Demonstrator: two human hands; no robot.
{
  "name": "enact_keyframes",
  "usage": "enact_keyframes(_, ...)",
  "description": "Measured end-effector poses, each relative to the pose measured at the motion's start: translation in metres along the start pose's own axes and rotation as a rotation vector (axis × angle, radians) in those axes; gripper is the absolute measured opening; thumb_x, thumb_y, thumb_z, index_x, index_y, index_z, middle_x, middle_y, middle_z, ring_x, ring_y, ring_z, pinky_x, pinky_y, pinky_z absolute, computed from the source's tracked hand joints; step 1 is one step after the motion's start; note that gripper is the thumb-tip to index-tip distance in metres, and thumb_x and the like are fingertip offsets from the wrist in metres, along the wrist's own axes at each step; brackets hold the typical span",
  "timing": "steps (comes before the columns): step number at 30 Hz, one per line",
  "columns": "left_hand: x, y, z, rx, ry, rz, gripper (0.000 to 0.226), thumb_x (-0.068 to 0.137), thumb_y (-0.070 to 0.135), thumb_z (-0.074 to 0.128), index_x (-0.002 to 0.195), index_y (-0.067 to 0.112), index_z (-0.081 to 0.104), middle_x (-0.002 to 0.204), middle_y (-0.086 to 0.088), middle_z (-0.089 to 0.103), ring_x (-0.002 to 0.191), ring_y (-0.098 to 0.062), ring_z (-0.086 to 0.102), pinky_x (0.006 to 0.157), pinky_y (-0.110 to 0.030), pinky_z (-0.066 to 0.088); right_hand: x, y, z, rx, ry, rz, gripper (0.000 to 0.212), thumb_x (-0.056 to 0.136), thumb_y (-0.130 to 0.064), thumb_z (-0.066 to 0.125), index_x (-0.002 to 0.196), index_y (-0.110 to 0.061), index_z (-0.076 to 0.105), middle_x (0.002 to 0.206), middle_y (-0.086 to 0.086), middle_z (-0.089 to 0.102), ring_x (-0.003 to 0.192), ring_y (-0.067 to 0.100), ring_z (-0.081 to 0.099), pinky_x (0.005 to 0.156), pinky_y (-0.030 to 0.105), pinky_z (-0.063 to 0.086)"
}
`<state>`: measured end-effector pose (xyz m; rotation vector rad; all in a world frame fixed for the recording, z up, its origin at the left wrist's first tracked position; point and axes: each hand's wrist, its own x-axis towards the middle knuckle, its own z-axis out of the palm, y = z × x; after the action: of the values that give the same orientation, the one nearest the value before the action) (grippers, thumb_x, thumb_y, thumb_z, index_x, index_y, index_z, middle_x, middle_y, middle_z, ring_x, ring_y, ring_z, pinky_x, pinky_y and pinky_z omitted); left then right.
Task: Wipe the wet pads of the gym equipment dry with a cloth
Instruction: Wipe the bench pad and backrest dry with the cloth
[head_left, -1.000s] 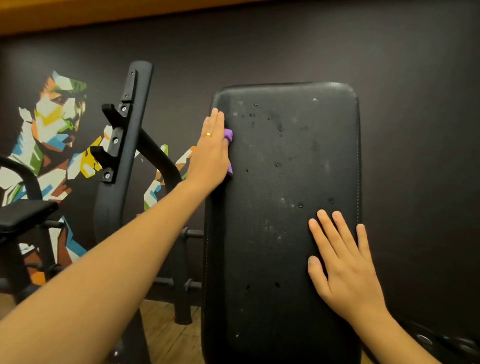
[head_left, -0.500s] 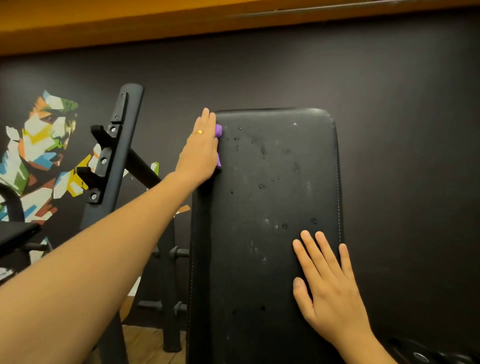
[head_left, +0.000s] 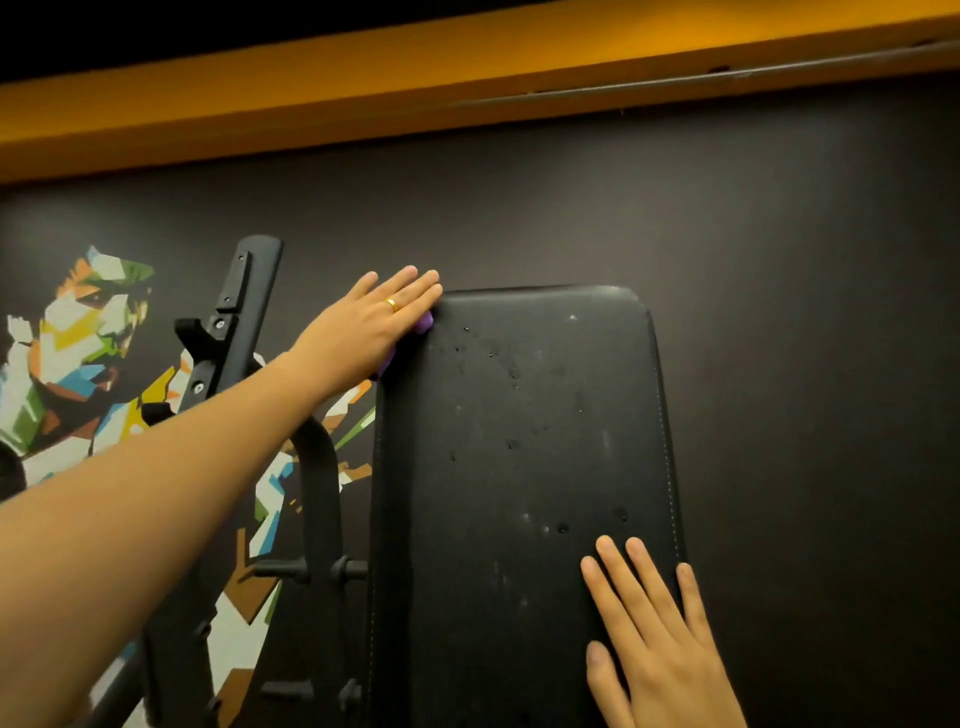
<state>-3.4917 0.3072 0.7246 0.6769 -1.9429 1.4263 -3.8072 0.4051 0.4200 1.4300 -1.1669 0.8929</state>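
Observation:
A tall black back pad (head_left: 524, 467) stands upright in the middle of the view, dotted with water drops on its upper half. My left hand (head_left: 371, 325) lies flat with straight fingers at the pad's top left corner and presses a purple cloth (head_left: 425, 323) against it. Only small bits of the cloth show under the palm. My right hand (head_left: 657, 642) rests flat on the pad's lower right part, fingers spread and straight, holding nothing.
A black metal upright with hooks (head_left: 228, 332) and a curved frame tube (head_left: 322, 467) stand left of the pad, under my left forearm. A dark wall with a colourful mural (head_left: 78, 343) is behind. An orange beam (head_left: 467, 78) runs overhead.
My left hand with the cloth has slid up the pad's left edge to its top corner and tilted rightward. The camera has tipped upward. My right hand stays in place.

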Motion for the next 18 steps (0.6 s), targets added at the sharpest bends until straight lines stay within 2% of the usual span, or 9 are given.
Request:
enact_keyframes(2, 0.015, -0.003, -0.006, 0.042, -0.043, 0.044, 0.093, 0.094, 0.004, 0.061, 0.161, 0.019, -0.001, 0.169, -0.002, -0.007, 0.156, -0.022, -0.001, 0.124, -0.040, 0.010, 0.002, 0.001, 0.002, -0.002, 0.028, -0.004, 0.074, 0.076, -0.042, 0.053, 0.147, -0.021, 0.048, 0.156, 0.005, 0.045, 0.150, 0.024, 0.027, 0.121, 0.050, 0.013)
enact_keyframes(4, 0.033, 0.007, -0.007, 0.019, -0.073, 0.139, 0.080, 0.101, 0.004, 0.048, 0.162, 0.019, -0.001, 0.168, 0.001, -0.009, 0.156, -0.019, -0.003, 0.125, -0.037, 0.008, 0.003, -0.001, 0.004, -0.003, 0.063, 0.011, 0.075, 0.072, -0.041, 0.054, 0.144, -0.021, 0.048, 0.151, 0.005, 0.050, 0.148, 0.023, 0.029, 0.121, 0.049, 0.015)
enact_keyframes(7, 0.059, 0.027, 0.000, -0.035, -0.012, 0.252, 0.066, 0.108, 0.005, 0.033, 0.162, 0.023, -0.001, 0.166, 0.007, -0.012, 0.155, -0.015, -0.005, 0.127, -0.037, 0.012, 0.006, -0.003, 0.005, -0.010, 0.074, -0.001, 0.076, 0.070, -0.042, 0.054, 0.142, -0.021, 0.049, 0.148, 0.004, 0.052, 0.147, 0.022, 0.028, 0.121, 0.048, 0.014)
enact_keyframes(9, 0.071, 0.030, -0.002, -0.038, -0.021, 0.299, 0.072, 0.106, 0.000, 0.035, 0.160, 0.026, -0.005, 0.164, 0.010, -0.015, 0.155, -0.013, -0.006, 0.127, -0.035, 0.012, 0.006, 0.000, 0.003, -0.020, 0.063, -0.012, 0.076, 0.070, -0.042, 0.054, 0.143, -0.021, 0.053, 0.148, 0.005, 0.052, 0.148, 0.022, 0.027, 0.121, 0.048, 0.013)
enact_keyframes(12, 0.065, 0.011, -0.019, 0.052, -0.137, 0.334, 0.085, 0.100, -0.006, 0.040, 0.157, 0.030, -0.013, 0.164, 0.010, -0.017, 0.152, -0.010, -0.011, 0.126, -0.032, 0.007, 0.007, 0.001, 0.004, -0.013, 0.059, -0.013, 0.075, 0.071, -0.043, 0.054, 0.143, -0.022, 0.054, 0.150, 0.004, 0.051, 0.150, 0.020, 0.024, 0.121, 0.048, 0.013)
enact_keyframes(15, 0.044, -0.010, -0.027, 0.093, -0.225, 0.260, 0.109, 0.088, -0.006, 0.063, 0.157, 0.029, -0.014, 0.165, 0.007, -0.018, 0.150, -0.010, -0.016, 0.120, -0.026, 0.000, 0.007, 0.002, 0.007, -0.021, 0.090, -0.029, 0.075, 0.072, -0.043, 0.053, 0.144, -0.022, 0.048, 0.149, 0.003, 0.050, 0.150, 0.020, 0.023, 0.122, 0.047, 0.011)
enact_keyframes(16, 0.038, -0.010, -0.025, 0.089, -0.236, 0.246, 0.111, 0.087, -0.005, 0.066, 0.157, 0.029, -0.014, 0.165, 0.007, -0.019, 0.150, -0.010, -0.015, 0.120, -0.026, 0.000, 0.007, 0.001, 0.006, -0.020, 0.095, -0.026, 0.075, 0.072, -0.043, 0.053, 0.144, -0.022, 0.047, 0.149, 0.003, 0.050, 0.150, 0.020, 0.023, 0.122, 0.047, 0.010)
enact_keyframes(18, 0.038, -0.002, -0.020, 0.047, -0.217, 0.239, 0.098, 0.094, -0.004, 0.056, 0.156, 0.030, -0.013, 0.164, 0.008, -0.019, 0.152, -0.011, -0.012, 0.124, -0.028, 0.006, 0.008, -0.002, 0.005, -0.016, 0.103, -0.011, 0.076, 0.070, -0.043, 0.054, 0.143, -0.022, 0.048, 0.149, 0.003, 0.051, 0.150, 0.020, 0.024, 0.121, 0.047, 0.012)
